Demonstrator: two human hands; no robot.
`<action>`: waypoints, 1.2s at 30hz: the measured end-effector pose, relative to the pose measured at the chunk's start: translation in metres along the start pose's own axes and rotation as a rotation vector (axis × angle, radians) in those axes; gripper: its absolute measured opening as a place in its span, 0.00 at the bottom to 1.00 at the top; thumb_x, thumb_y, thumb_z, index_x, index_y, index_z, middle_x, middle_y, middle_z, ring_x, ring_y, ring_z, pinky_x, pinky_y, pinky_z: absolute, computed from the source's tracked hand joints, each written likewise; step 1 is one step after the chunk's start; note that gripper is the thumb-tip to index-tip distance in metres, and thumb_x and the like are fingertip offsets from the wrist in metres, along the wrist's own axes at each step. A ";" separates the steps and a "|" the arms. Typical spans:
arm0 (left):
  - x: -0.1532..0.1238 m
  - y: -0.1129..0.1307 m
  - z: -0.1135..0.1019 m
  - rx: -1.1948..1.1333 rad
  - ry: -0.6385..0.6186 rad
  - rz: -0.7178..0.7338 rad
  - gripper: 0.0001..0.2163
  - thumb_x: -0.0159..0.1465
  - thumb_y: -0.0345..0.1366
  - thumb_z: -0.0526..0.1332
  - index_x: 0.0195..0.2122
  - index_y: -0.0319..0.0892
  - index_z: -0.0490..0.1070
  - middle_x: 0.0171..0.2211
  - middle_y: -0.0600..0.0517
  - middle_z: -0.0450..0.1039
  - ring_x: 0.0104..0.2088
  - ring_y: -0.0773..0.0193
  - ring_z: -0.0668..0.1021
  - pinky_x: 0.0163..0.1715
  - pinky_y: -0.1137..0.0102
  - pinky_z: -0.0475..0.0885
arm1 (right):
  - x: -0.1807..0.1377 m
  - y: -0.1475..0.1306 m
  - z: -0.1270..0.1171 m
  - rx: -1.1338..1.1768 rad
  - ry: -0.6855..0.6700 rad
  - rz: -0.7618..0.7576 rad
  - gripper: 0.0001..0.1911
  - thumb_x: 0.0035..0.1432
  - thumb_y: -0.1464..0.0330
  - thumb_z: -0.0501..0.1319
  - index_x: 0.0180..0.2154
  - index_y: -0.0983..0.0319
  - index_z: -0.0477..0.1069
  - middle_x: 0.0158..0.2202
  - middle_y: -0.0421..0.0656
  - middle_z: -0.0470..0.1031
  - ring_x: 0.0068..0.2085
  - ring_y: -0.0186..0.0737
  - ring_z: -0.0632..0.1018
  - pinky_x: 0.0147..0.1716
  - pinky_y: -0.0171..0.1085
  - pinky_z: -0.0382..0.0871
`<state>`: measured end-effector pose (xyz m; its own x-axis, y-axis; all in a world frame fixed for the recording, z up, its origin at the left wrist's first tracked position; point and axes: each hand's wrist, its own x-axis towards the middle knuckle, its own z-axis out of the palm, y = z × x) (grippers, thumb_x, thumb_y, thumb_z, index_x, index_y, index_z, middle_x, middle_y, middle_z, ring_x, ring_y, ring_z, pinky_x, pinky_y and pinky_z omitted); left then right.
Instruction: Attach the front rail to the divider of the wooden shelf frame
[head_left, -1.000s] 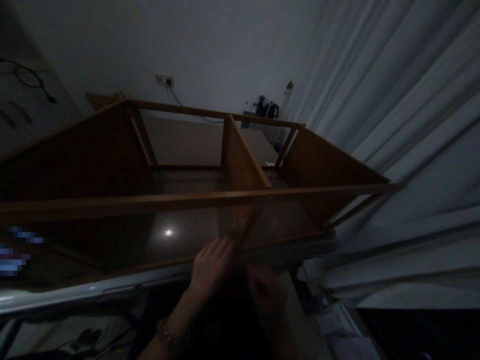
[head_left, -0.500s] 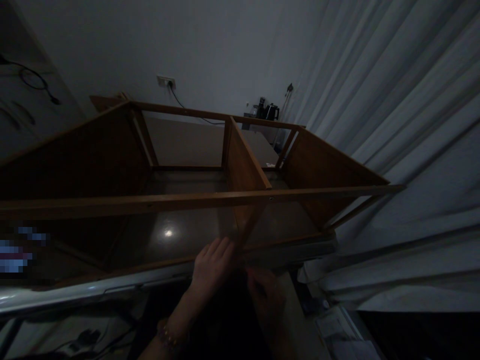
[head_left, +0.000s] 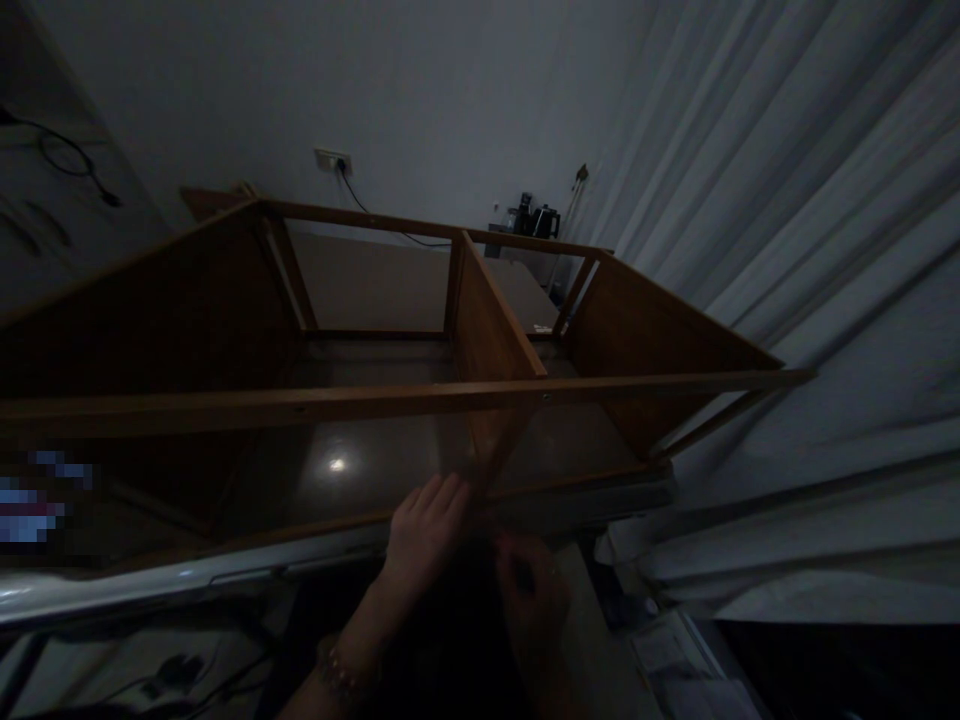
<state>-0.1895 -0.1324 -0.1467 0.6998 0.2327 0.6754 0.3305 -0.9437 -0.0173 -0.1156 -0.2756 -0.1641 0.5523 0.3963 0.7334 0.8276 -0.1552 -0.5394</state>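
A wooden cabinet frame [head_left: 390,400] lies on its back in a dim room, with a middle divider [head_left: 491,335] splitting it into two bays. My left hand [head_left: 427,530] rests against the frame's lower front rail where the divider meets it, fingers curled over the edge. My right hand [head_left: 529,590] sits just right of it and lower, in shadow, fingers pinched together on something too dark to make out. A bracelet shows on my left wrist.
Pale curtains [head_left: 787,250] hang along the right side. A wall socket with a cable [head_left: 332,160] is on the far wall, and a dark kettle [head_left: 544,220] stands in the corner. Papers [head_left: 675,660] lie on the floor at the lower right.
Both hands stay at the divider's lower end; my right hand has shifted only slightly. The view has nudged a little.
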 end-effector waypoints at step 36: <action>-0.001 0.000 0.000 -0.009 -0.021 -0.013 0.09 0.64 0.34 0.54 0.40 0.41 0.72 0.39 0.44 0.76 0.40 0.55 0.77 0.36 0.65 0.69 | 0.008 -0.004 -0.005 0.117 -0.231 -0.107 0.16 0.60 0.72 0.57 0.50 0.57 0.70 0.43 0.42 0.78 0.41 0.38 0.80 0.41 0.35 0.76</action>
<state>-0.1901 -0.1328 -0.1476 0.7084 0.2496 0.6602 0.3339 -0.9426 -0.0020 -0.1141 -0.2762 -0.1536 0.4141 0.6024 0.6823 0.8555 -0.0015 -0.5179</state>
